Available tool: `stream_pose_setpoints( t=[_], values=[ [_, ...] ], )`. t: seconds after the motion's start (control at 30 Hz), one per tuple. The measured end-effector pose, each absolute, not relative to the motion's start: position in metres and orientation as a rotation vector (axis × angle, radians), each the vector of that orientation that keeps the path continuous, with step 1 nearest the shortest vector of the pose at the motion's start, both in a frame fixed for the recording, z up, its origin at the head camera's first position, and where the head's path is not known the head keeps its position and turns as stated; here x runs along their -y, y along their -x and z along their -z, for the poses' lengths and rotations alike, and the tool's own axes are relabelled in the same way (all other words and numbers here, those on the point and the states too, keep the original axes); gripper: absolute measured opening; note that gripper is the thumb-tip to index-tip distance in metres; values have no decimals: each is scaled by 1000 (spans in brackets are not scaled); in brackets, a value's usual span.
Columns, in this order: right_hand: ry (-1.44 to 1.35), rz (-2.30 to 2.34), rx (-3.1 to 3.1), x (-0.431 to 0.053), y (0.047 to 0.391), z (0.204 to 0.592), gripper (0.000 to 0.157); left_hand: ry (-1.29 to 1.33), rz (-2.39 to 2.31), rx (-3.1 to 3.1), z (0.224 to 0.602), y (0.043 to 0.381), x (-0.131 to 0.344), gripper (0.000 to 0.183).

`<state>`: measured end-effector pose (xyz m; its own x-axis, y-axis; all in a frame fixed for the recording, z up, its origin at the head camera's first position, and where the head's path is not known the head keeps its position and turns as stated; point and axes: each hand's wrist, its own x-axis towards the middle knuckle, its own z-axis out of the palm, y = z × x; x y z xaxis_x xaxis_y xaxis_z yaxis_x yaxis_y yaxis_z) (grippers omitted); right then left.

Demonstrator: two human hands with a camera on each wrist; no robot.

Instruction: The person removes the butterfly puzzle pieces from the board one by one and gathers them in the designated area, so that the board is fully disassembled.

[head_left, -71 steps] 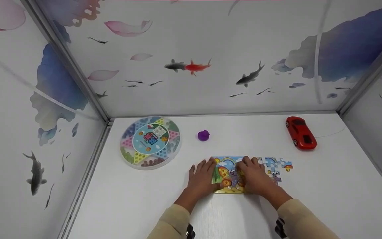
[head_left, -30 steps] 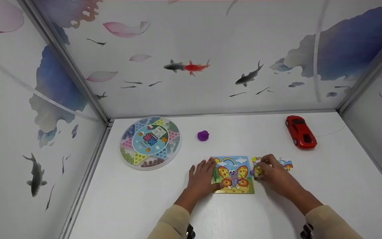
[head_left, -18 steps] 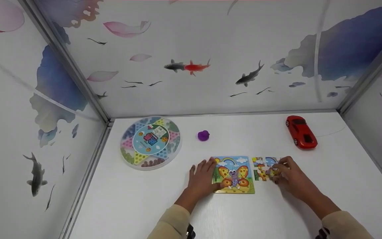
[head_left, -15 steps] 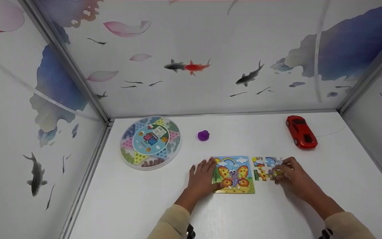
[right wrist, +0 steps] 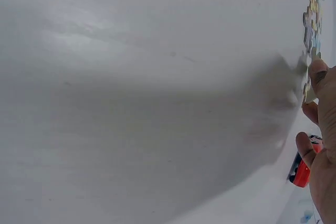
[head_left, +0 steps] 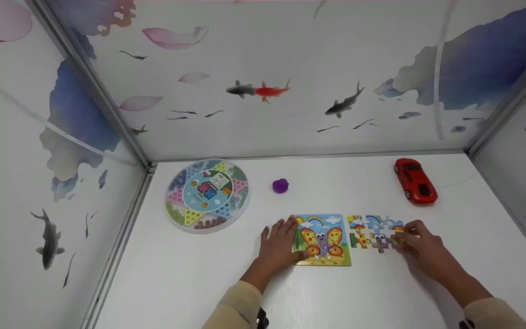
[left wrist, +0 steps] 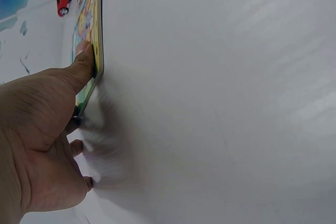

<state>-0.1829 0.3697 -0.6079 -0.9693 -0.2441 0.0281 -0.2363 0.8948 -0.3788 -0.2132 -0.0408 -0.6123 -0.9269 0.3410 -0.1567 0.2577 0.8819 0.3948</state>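
Rightward of the butterfly board (head_left: 324,237), where the left hand (head_left: 277,249) rests, fingers apart, the right hand (head_left: 432,253) pinches an end puzzle piece (head_left: 397,239).

Counter (head_left: 190,283): white
Far left: round game set (head_left: 207,195)
Far middle: small purple toy (head_left: 280,185)
Far right: red toy car (head_left: 415,182)
Near middle: butterfly board (head_left: 322,240)
Just right: puzzle pieces (head_left: 378,238), two rows
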Motion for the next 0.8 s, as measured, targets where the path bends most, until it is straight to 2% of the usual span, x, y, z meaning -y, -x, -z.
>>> stream_pose_setpoints(
  t=[0.8],
  values=[
    [426,388,-3148,-368,178,612,44,-468,-564,-2815,609,210,41,92]
  ],
)
